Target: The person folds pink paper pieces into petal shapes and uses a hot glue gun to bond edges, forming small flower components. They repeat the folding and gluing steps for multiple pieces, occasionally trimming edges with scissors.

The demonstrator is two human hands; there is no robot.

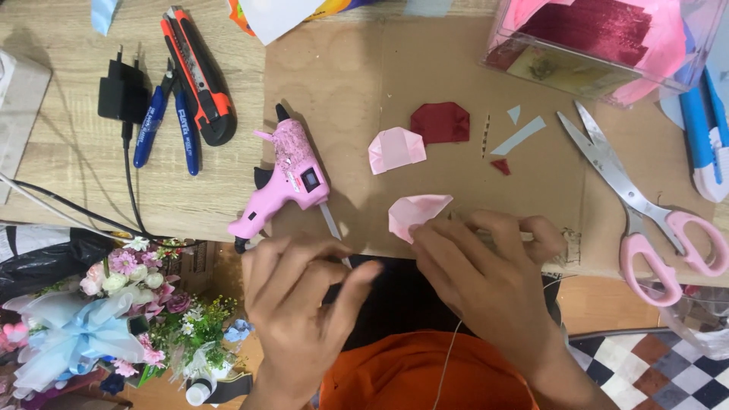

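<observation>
My right hand pinches a folded pink paper petal at the near edge of a brown cardboard sheet. My left hand is beside it, fingers curled and thumb stretched toward the right hand; whether it holds anything is hidden. Just above my left hand lies a pink glue gun, its clear glue stick pointing toward my fingers. Two more folded paper pieces rest further back on the cardboard: a pink one and a dark red one.
Pink-handled scissors lie at the right. A clear box of pink and red paper stands at the back right. At the left are an orange utility knife, blue pliers and a black plug. A flower bouquet sits lower left.
</observation>
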